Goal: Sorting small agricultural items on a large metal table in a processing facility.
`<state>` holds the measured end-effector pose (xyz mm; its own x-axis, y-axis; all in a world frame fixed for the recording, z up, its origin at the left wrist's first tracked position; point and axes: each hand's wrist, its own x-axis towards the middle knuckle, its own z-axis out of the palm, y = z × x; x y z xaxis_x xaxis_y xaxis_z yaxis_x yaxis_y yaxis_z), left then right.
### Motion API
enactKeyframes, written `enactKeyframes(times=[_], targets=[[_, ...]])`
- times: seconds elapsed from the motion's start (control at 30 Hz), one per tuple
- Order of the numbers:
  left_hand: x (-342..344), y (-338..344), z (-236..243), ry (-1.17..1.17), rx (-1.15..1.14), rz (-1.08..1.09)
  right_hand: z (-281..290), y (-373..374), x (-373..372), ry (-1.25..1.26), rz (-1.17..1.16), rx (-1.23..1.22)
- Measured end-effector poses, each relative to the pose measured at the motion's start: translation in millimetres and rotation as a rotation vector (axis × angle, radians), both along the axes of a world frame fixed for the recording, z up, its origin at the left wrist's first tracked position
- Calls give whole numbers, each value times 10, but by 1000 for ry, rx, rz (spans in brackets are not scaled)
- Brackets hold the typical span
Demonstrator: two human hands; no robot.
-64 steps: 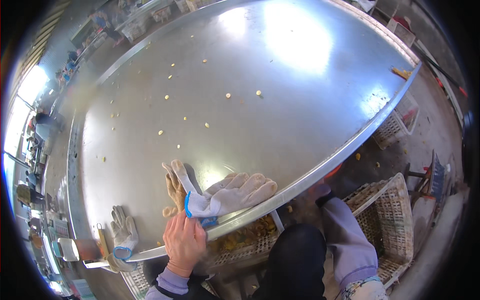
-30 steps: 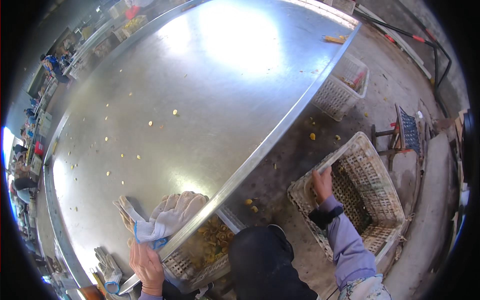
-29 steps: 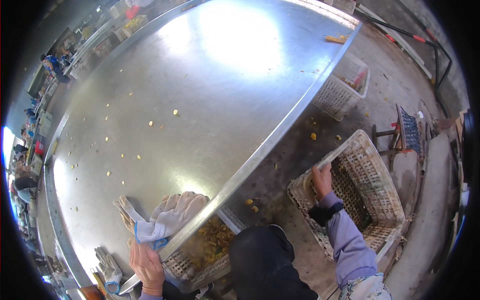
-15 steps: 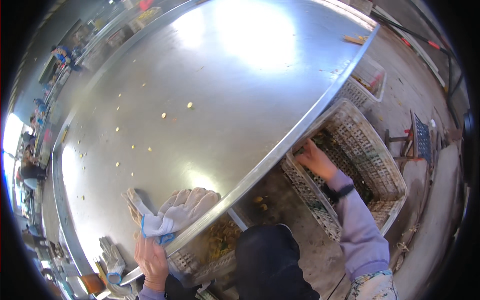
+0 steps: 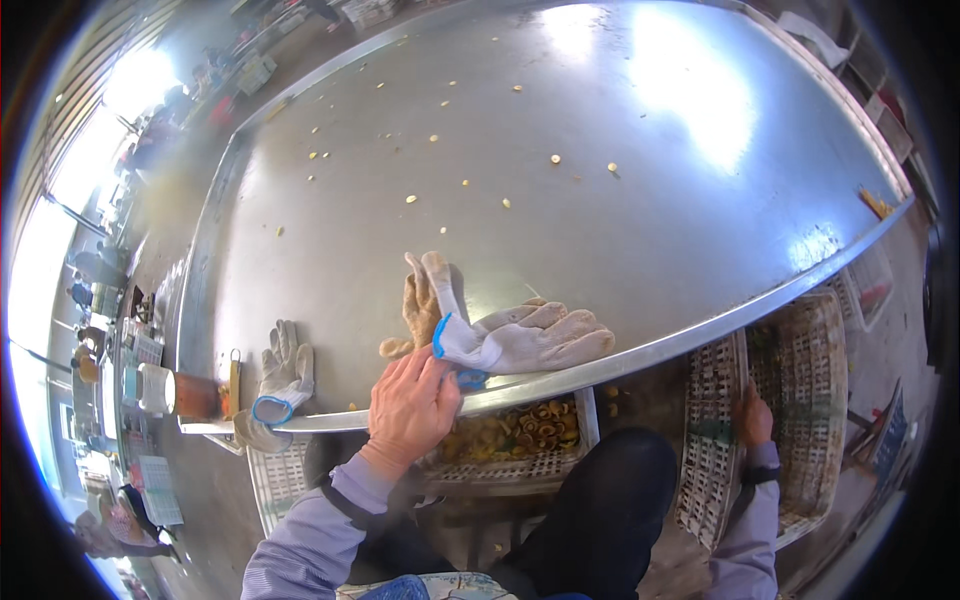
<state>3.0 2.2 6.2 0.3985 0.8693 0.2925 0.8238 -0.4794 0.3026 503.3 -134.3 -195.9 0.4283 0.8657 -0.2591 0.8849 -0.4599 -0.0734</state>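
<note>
My left hand (image 5: 410, 405) lies over the metal table's near edge, fingers stretched forward. Its fingertips touch or nearly touch the blue-trimmed cuff of a whitish work glove (image 5: 520, 345). Just beyond, a brownish, soiled glove (image 5: 422, 300) lies partly under the first. Low on the right, my right hand (image 5: 755, 418) is closed on the rim of a white woven plastic basket (image 5: 712, 450); its fingertips are hidden. The basket stands on the floor beside the table, with some dark green bits inside.
Scattered pale round slices (image 5: 556, 160) dot the metal table (image 5: 600, 260). Another glove pair (image 5: 285, 370) lies at the left corner by an orange-brown container (image 5: 197, 396). Under the edge, a crate (image 5: 588, 415) holds brownish-yellow pieces. Other people are at the far left.
The view has swung right and toward the table. My right hand has moved nearer along the basket rim. My left hand has come further up over the table edge beside the gloves.
</note>
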Motion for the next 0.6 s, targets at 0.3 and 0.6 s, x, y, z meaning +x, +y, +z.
enactKeyframes(times=[0.3,0.6], targets=[[-29,-27,-12,-62,-73,52,1635,562,-1047,568,209,324],[-50,-6,-118,-134,39,2,2579,1173,-2830,894,715,436]])
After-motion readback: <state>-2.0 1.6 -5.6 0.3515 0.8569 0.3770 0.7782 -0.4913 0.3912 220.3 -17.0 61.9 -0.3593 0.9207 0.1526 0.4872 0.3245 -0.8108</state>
